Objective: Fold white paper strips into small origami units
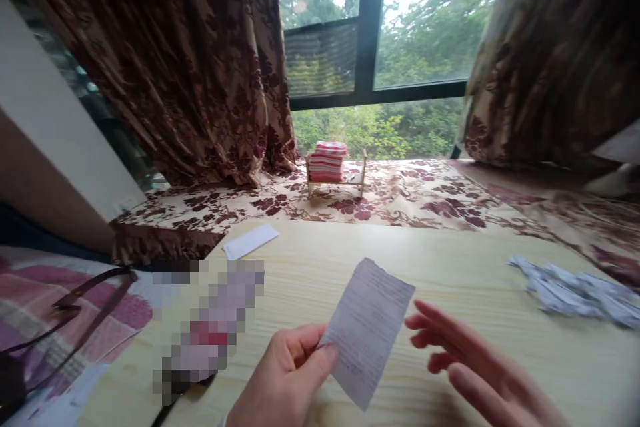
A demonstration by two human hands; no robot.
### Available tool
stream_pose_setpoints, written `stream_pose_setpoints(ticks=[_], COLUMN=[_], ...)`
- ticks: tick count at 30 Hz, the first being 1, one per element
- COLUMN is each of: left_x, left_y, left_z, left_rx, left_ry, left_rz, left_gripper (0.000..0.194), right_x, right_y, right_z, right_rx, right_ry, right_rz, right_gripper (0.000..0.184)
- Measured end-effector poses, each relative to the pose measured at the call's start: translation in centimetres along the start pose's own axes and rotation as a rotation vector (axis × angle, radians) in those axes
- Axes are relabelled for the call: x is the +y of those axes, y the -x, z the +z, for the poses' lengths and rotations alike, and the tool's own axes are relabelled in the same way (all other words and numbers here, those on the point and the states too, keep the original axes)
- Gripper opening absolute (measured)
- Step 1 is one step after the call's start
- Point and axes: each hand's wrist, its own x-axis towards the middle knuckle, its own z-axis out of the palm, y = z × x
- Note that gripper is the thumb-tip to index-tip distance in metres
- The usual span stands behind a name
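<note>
My left hand (295, 373) pinches the left edge of a sheet of paper (373, 327) between thumb and fingers. The sheet is greyish, covered in lines of writing too small to read, with a torn-looking top edge. It is tilted above the wooden table. Just right of the paper is my right hand (475, 367), its fingers apart and holding nothing. A small gap separates its fingertips from the sheet's right edge.
Crumpled paper strips (575, 290) lie on the table (300, 280) at right. A folded white paper (250, 240) is at the far left, near a pixelated object (215, 327). Striped cloths (328, 161) are stacked on a small rack on the windowsill (400, 193). A dark strap (95, 293) hangs at left.
</note>
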Motion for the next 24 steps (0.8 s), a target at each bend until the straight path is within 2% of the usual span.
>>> stream_pose_setpoints(ticks=[2, 3, 5, 7, 9, 12, 15, 18, 20, 24], left_x=[-1.4, -1.7, -1.7, -1.0, -0.2, 0.5, -0.2, -1.4, -2.0, -2.2], left_y=[-0.7, -1.1, -2.1, -3.1, -4.4, -6.4, -7.9, -8.2, -8.0, -7.4], left_z=[1.9, 2.4, 2.7, 2.5, 2.0, 1.5, 1.5, 1.7, 1.8, 1.8], left_rx=[-0.042, -0.068, -0.122, -0.161, -0.15, -0.02, 0.091, 0.131, 0.108, -0.033], left_ry=[0.139, 0.18, 0.208, 0.168, 0.097, -0.017, 0.047, 0.173, 0.257, 0.337], left_rz=[-0.03, -0.044, -0.07, -0.074, -0.062, -0.032, -0.074, -0.148, -0.198, -0.261], left_gripper=[0.029, 0.029, 0.029, 0.028, 0.029, 0.026, 0.025, 0.026, 0.028, 0.035], right_x=[-3.3, -4.2, -4.9, -4.8, -4.8, -5.0, -5.0, -4.0, -3.2, -2.4], right_y=[-0.5, -0.8, -1.6, -2.5, -3.6, -5.4, -6.4, -6.3, -5.9, -5.5], right_z=[1.5, 2.0, 2.5, 2.3, 1.9, 1.7, 2.2, 3.1, 3.4, 3.4], right_rx=[-0.014, -0.043, -0.017, -0.025, -0.081, -0.148, -0.12, -0.135, -0.139, -0.115], right_ry=[-0.114, -0.159, -0.222, -0.259, -0.279, -0.276, -0.309, -0.406, -0.454, -0.48], right_rz=[0.092, 0.126, 0.15, 0.153, 0.148, 0.127, 0.1, 0.109, 0.121, 0.143], right_gripper=[0.04, 0.037, 0.031, 0.028, 0.028, 0.027, 0.028, 0.032, 0.031, 0.028])
